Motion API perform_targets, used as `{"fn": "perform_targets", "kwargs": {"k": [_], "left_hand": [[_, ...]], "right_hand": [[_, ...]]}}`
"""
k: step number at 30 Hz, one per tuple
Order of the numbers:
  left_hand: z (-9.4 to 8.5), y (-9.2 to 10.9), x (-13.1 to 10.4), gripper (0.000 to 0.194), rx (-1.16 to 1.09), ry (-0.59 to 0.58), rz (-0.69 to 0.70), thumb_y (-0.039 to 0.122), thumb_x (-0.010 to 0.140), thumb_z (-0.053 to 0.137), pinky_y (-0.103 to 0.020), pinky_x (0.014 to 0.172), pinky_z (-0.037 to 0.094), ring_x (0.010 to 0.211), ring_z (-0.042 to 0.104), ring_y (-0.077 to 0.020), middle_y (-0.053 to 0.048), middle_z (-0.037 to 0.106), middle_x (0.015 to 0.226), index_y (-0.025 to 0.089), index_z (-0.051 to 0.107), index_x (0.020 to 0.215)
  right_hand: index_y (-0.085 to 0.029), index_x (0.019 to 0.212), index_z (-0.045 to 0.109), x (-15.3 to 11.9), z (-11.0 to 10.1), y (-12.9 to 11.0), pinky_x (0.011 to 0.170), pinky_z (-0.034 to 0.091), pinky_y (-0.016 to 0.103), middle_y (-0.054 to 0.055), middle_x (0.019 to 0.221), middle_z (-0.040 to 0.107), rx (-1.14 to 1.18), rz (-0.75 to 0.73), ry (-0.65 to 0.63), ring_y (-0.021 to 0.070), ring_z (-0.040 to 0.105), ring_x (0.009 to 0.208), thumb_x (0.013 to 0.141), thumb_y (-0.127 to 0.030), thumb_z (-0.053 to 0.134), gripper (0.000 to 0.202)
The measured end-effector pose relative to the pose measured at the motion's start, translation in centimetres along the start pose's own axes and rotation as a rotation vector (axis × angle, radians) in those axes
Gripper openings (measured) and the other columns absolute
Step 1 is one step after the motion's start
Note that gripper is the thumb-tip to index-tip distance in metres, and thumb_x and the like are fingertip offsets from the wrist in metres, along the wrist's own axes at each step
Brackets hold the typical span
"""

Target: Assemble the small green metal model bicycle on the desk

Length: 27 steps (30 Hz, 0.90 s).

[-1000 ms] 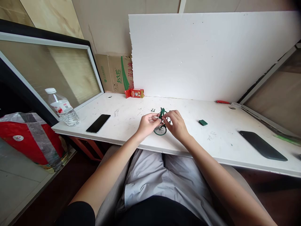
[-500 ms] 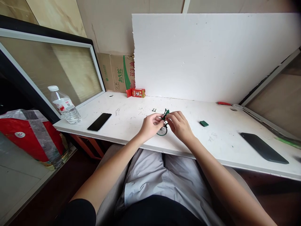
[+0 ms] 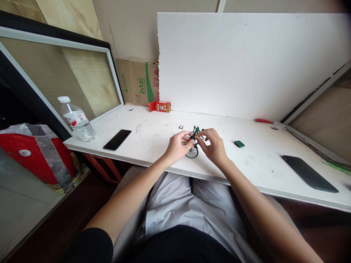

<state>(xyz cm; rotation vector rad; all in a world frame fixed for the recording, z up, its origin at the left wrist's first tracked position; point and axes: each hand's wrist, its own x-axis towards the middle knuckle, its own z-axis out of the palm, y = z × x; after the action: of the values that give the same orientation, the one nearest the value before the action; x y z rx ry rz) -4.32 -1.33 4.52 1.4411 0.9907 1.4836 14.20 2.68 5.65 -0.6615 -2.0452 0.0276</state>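
Note:
A dark green miniature bicycle (image 3: 195, 131) is held just above the front part of the white table. Its spoked wheel (image 3: 192, 153) shows below my fingers, while part of the frame is hidden behind them. My left hand (image 3: 177, 147) pinches the bicycle from the left with thumb and fingers. On the other side, my right hand (image 3: 214, 147) has its thumb and index finger closed at the bicycle's frame. Whether a tiny part lies between those fingertips I cannot make out. Two small pieces (image 3: 181, 127) lie beyond the hands, and a flat green piece (image 3: 239, 144) rests to the right.
On the white table (image 3: 153, 146) a black phone (image 3: 117, 140) and a water bottle (image 3: 78, 122) are at left. A dark flat slab (image 3: 309, 174) lies at right. Behind are a red packet (image 3: 162, 106), a cardboard box (image 3: 138, 82), a white board (image 3: 233, 62) and a red tool (image 3: 263, 120).
My right hand's fingers have shifted and spread slightly, showing more of the bicycle's upper part. Both hands still hold it. The whole view has moved a little.

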Motion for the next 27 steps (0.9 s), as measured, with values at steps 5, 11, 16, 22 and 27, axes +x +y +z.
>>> {"fn": "perform_targets", "kwargs": {"k": [5, 11, 16, 22, 27], "left_hand": [[0.2, -0.5, 0.3, 0.034, -0.175, 0.003, -0.103, 0.027, 0.082, 0.087, -0.038, 0.088, 0.063, 0.081, 0.078, -0.0209, -0.005, 0.075, 0.087, 0.015, 0.071, 0.109], [0.5, 0.1, 0.1, 0.031, -0.287, 0.024, -0.199, 0.021, 0.081, 0.089, -0.045, 0.096, 0.063, 0.081, 0.079, -0.0208, -0.005, 0.076, 0.086, 0.013, 0.071, 0.105], [0.7, 0.4, 0.0, 0.027, -0.308, 0.043, -0.253, 0.016, 0.083, 0.087, -0.048, 0.100, 0.062, 0.080, 0.079, -0.0214, -0.005, 0.075, 0.083, 0.012, 0.071, 0.104], [0.2, 0.2, 0.2, 0.025, -0.459, 0.039, -0.364, 0.013, 0.082, 0.087, -0.049, 0.109, 0.057, 0.082, 0.079, -0.0196, -0.008, 0.076, 0.092, 0.010, 0.073, 0.103], [-0.2, -0.1, 0.6, 0.015, -0.546, 0.051, -0.384, 0.009, 0.082, 0.084, -0.046, 0.112, 0.055, 0.083, 0.078, -0.0172, -0.007, 0.074, 0.097, 0.010, 0.073, 0.093]], "right_hand": [[-0.027, 0.104, 0.071, 0.4, -0.7, -0.4, 0.074, 0.056, 0.043, 0.007, 0.098, 0.076, 0.086, 0.062, -0.042, 0.0262, 0.068, 0.094, 0.103, -0.034, 0.065, 0.009], [-0.025, 0.098, 0.074, 0.5, -1.0, -0.6, 0.073, 0.056, 0.039, 0.007, 0.101, 0.078, 0.205, 0.236, -0.083, 0.0241, 0.070, 0.093, 0.100, -0.044, 0.070, 0.020], [-0.020, 0.093, 0.076, 1.0, -1.1, -0.5, 0.059, 0.050, 0.033, 0.009, 0.091, 0.078, 0.384, 0.492, -0.074, 0.0229, 0.071, 0.081, 0.085, -0.057, 0.083, 0.038], [-0.018, 0.089, 0.081, 2.2, -1.0, -0.4, 0.058, 0.051, 0.033, 0.012, 0.088, 0.080, 0.424, 0.581, -0.127, 0.0237, 0.071, 0.076, 0.073, -0.063, 0.090, 0.049], [-0.020, 0.088, 0.084, 2.9, -0.6, -0.1, 0.059, 0.053, 0.034, 0.012, 0.091, 0.082, 0.370, 0.550, -0.191, 0.0253, 0.072, 0.078, 0.077, -0.066, 0.084, 0.048]]}}
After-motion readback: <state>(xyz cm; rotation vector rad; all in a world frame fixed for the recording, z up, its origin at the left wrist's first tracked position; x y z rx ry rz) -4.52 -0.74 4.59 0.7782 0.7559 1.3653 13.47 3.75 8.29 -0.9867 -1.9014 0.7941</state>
